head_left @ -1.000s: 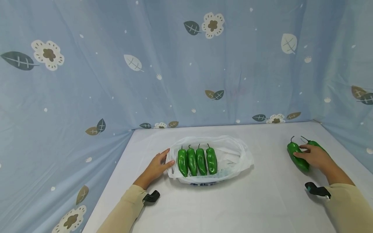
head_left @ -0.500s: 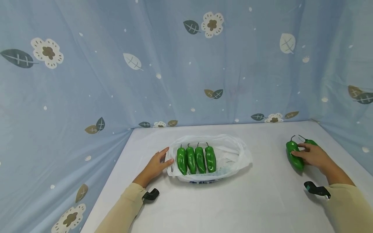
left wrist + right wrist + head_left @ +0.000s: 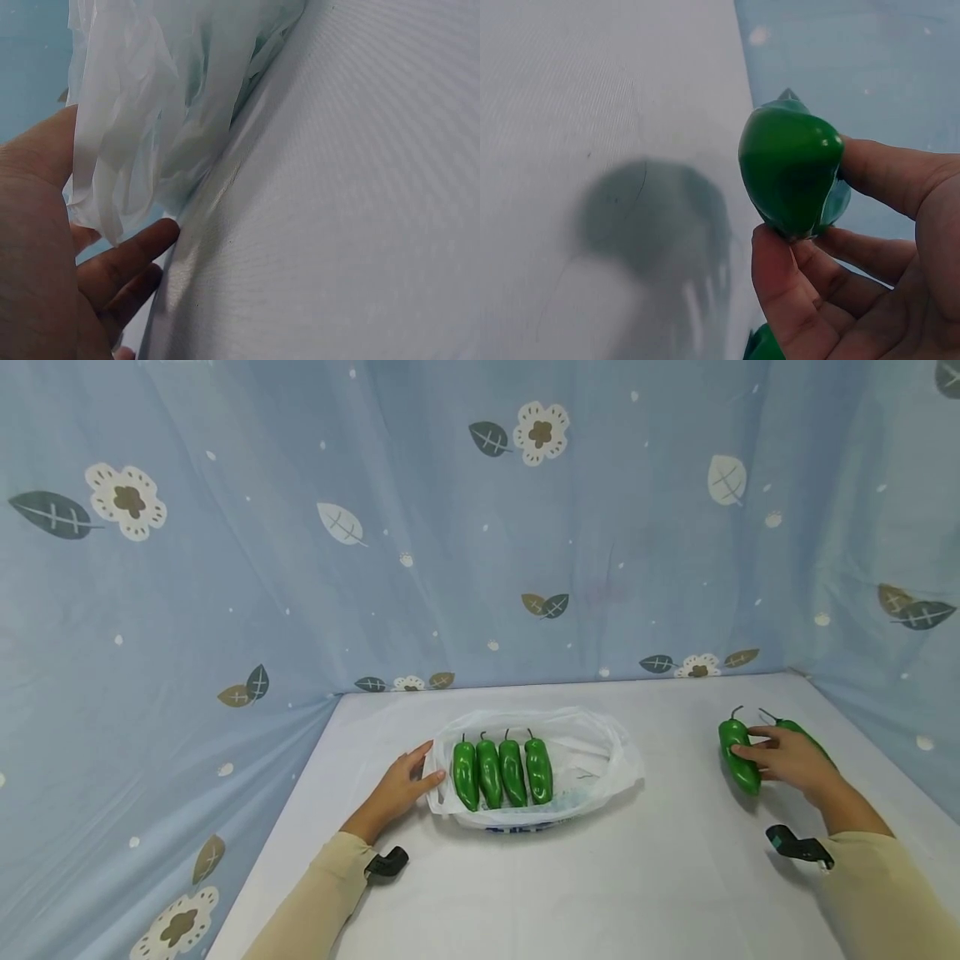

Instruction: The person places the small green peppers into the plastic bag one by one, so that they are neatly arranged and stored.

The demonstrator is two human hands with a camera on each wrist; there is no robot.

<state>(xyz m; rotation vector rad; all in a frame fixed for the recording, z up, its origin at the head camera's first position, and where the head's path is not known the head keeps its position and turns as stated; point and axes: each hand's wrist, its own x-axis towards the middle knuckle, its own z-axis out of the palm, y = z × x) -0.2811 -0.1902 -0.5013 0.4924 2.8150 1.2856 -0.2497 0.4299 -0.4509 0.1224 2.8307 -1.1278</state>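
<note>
In the head view my right hand (image 3: pixel 787 760) pinches a glossy green chili pepper (image 3: pixel 738 758) between thumb and fingers, stem pointing away. The right wrist view has this pepper (image 3: pixel 791 169) end-on, raised over the white tabletop with its shadow apart from it. Partly hidden behind that hand lies another green pepper (image 3: pixel 804 731). On the other side, my left hand (image 3: pixel 401 785) grips the left edge of a white plastic bag (image 3: pixel 633 768), thumb at the inside and fingers outside. Several green chili peppers (image 3: pixel 490 774) lie side by side in the bag's left half, stems away from me.
The table (image 3: pixel 600 893) has a white cover. Blue patterned cloth (image 3: pixel 450 527) hangs along its back and both sides. The right part of the bag's mouth (image 3: pixel 581 760) is spread wide, with crumpled plastic inside.
My right hand has lifted the pepper off the table and shifted it leftward, away from the other pepper. My left hand stays at the bag's edge.
</note>
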